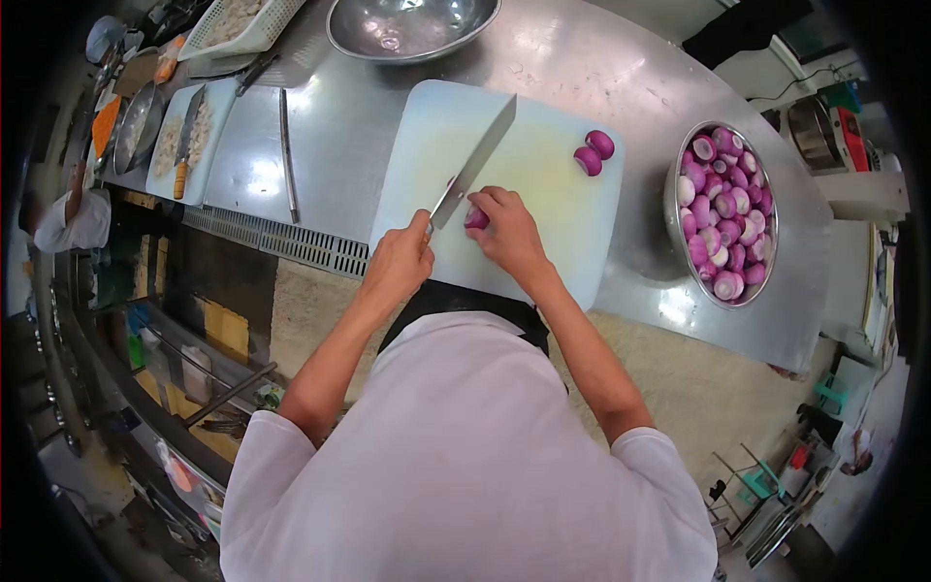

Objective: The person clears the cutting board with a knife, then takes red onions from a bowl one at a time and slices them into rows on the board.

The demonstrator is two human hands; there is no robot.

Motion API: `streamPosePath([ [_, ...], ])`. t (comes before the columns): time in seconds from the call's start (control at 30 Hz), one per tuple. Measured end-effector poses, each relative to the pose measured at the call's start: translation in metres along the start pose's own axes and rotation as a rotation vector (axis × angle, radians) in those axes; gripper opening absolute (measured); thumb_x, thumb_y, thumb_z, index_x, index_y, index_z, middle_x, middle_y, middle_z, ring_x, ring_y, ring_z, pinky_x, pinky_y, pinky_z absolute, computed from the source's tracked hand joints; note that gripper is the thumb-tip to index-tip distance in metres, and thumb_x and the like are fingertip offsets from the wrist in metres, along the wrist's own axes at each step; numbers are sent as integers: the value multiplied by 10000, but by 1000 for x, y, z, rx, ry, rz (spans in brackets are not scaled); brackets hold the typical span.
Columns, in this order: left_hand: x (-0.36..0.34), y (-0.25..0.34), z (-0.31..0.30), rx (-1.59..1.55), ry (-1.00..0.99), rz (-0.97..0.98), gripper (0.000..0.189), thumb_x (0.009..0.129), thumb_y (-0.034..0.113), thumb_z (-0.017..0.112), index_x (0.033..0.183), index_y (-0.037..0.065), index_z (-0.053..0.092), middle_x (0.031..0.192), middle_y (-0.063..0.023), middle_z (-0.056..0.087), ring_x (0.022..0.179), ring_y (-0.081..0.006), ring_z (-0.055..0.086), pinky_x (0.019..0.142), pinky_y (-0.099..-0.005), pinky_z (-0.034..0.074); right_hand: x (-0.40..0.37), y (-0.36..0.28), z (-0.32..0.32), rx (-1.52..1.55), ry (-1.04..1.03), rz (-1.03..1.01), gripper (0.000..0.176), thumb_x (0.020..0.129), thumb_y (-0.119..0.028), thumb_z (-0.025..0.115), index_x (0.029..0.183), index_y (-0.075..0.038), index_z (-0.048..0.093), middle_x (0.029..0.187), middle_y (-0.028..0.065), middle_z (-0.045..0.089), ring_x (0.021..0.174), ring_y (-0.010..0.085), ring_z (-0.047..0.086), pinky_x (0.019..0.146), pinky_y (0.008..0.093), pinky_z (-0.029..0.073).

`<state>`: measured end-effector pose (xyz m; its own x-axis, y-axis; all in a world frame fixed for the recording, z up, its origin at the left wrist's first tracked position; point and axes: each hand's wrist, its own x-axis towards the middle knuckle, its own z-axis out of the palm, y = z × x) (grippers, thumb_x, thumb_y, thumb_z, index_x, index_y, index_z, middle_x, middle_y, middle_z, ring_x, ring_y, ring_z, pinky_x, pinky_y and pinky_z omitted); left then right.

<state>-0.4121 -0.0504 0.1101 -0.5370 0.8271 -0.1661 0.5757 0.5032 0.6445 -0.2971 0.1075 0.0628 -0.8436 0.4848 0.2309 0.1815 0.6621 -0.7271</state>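
My left hand (398, 260) is wrapped round the handle of a large kitchen knife (475, 163), its long blade slanting up and away over the white cutting board (427, 126). With bent fingers my right hand (509, 231) holds a red onion (475, 217) down on the board, just right of the blade near the handle. A small piece lies against the blade's left side. At the board's upper right sit two more peeled red onions, one (600, 145) touching the other (587, 161).
To the right stands a steel bowl (672, 221) full of peeled red onions (725, 204). Another steel bowl (412, 48) is at the back. Leftward lie a metal rod (288, 155) and a second board (221, 97) with a knife (182, 160) and chopped pieces. A person (73, 218) is at far left.
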Motion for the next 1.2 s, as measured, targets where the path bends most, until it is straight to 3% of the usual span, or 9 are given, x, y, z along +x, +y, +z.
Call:
streamPosePath([
  [0.17,1,7,4,-23,-22,-15,239,795,-45,563,996,-5,441,737,-251,627,770,-480,612,651,-545,454,-4,-10,-3,-36,-15,66,357,726,-37,759,1062,-13,639,1021,130,637,900,328,611,790,383,518],
  [0.33,-13,30,-18,-23,-33,23,249,801,-38,560,1010,-2,429,705,-248,596,732,-483,592,630,-534,437,-7,6,4,-46,40,-50,106,804,3,635,901,-39,643,911,110,611,839,326,578,737,420,504],
  [0.5,-7,26,10,-39,-92,3,270,803,-30,561,1034,1,425,674,-240,570,698,-483,576,610,-510,428,-9,9,7,-37,65,-54,97,807,8,621,888,-41,640,884,115,605,830,333,581,718,424,504],
  [0.53,9,15,32,-15,-20,67,269,805,-27,562,1032,2,421,679,-240,574,703,-481,579,611,-512,429,-9,10,8,-30,80,-63,90,807,7,620,883,-39,638,878,116,605,828,333,583,711,425,505],
  [0.6,18,23,29,9,49,132,269,806,-25,563,1030,3,417,684,-240,578,709,-479,582,612,-514,431,-10,10,10,-18,110,-71,84,807,8,618,876,-36,635,870,117,605,814,332,589,696,426,507],
  [0.77,-7,45,-6,-64,-59,37,283,805,-25,567,1047,-4,422,676,-243,584,684,-470,590,600,-530,427,-13,12,9,23,136,-46,75,801,24,613,853,-29,627,843,123,600,767,332,607,653,427,512],
  [0.93,17,32,26,-9,-45,76,227,790,-43,553,989,-28,446,716,-273,607,743,-489,607,642,-557,464,-16,14,12,132,217,-100,85,785,59,610,834,-11,616,824,134,597,746,338,615,639,416,513],
  [1.07,-3,56,-7,-4,-90,36,227,795,-41,551,991,-20,439,720,-268,605,747,-487,605,636,-561,461,-18,16,15,130,222,-74,79,787,62,604,828,-5,612,829,139,601,746,342,615,643,417,513],
  [1.2,6,34,29,21,-78,9,239,791,-43,562,995,-17,439,712,-263,601,748,-488,602,635,-561,461,-21,16,15,149,246,-88,61,797,59,597,820,3,605,835,148,605,743,346,616,653,418,516],
])
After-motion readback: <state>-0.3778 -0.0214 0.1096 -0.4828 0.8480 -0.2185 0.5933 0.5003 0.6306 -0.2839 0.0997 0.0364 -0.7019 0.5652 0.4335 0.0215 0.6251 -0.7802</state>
